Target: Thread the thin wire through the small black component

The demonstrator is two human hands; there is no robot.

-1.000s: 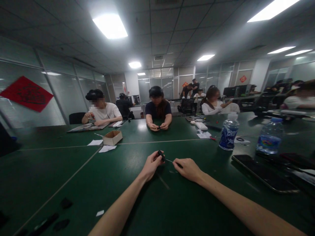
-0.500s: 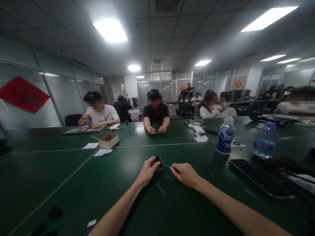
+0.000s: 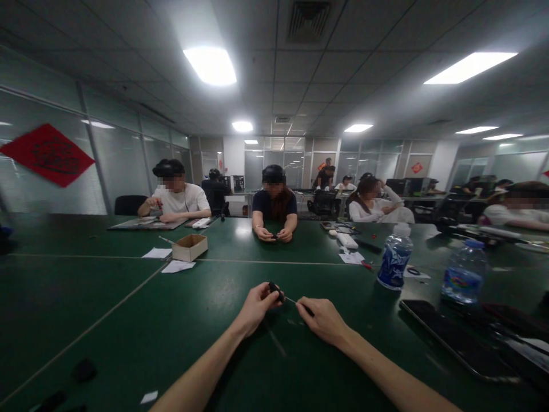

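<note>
Left hand [image 3: 253, 313] pinches a small black part [image 3: 275, 291] between its fingers above a green surface [image 3: 189, 320] while the right hand [image 3: 323, 320] grips a thin tool [image 3: 290, 300] aimed at it, apparently working the part; the next move calls for steady alignment
</note>
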